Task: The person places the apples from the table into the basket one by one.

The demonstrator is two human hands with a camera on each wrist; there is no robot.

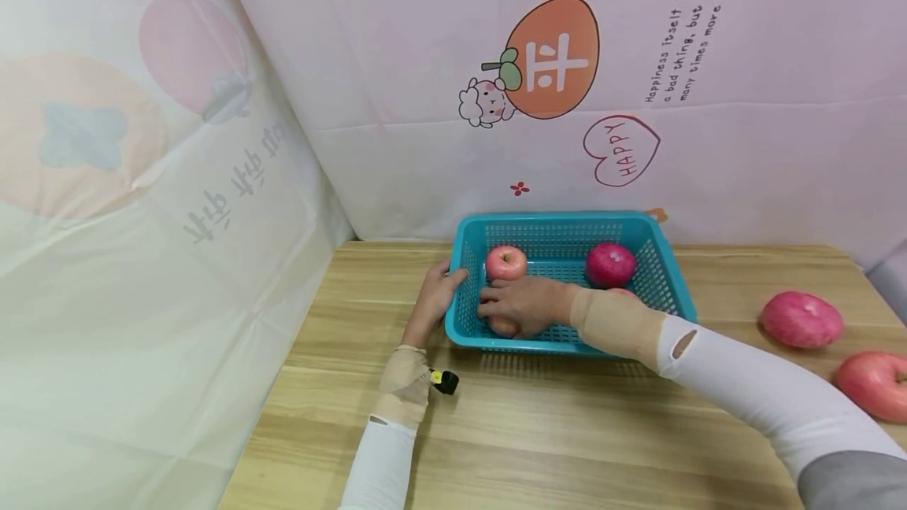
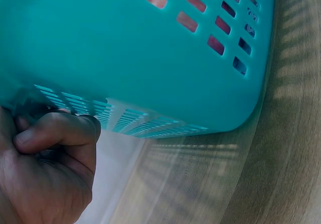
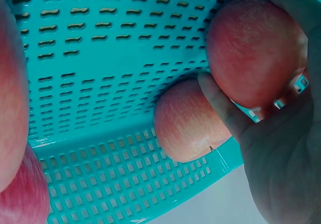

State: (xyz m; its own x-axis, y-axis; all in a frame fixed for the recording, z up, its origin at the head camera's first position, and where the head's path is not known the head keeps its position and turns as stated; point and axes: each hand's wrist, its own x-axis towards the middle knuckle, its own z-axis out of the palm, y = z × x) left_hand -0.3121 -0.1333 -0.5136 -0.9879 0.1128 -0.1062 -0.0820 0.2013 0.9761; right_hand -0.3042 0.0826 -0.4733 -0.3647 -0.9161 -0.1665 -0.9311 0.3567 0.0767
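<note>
A turquoise plastic basket [image 1: 560, 218] with slotted walls stands on the wooden table. My left hand [image 1: 432, 297] grips its left rim, the thumb over the top; in the left wrist view its fingers [image 2: 60, 133] curl in beneath the edge. Inside the basket, my right hand [image 1: 527, 304] holds a red apple [image 3: 256, 50] at the front left corner, fingers and thumb around it. Just behind it sits a paler apple [image 1: 506, 263], stem up. A deep pink apple [image 1: 611, 264] lies at the back right, and my right wrist partly hides another apple [image 1: 623, 291] there.
Right of the basket, a pink apple [image 1: 802, 319] and a larger red apple [image 1: 875, 386] lie on the table [image 1: 567, 439]. Close behind the basket hangs a printed cloth [image 1: 411, 164], with another cloth [image 1: 142, 297] along the left. A small black device [image 1: 445, 382] sits at my left wrist.
</note>
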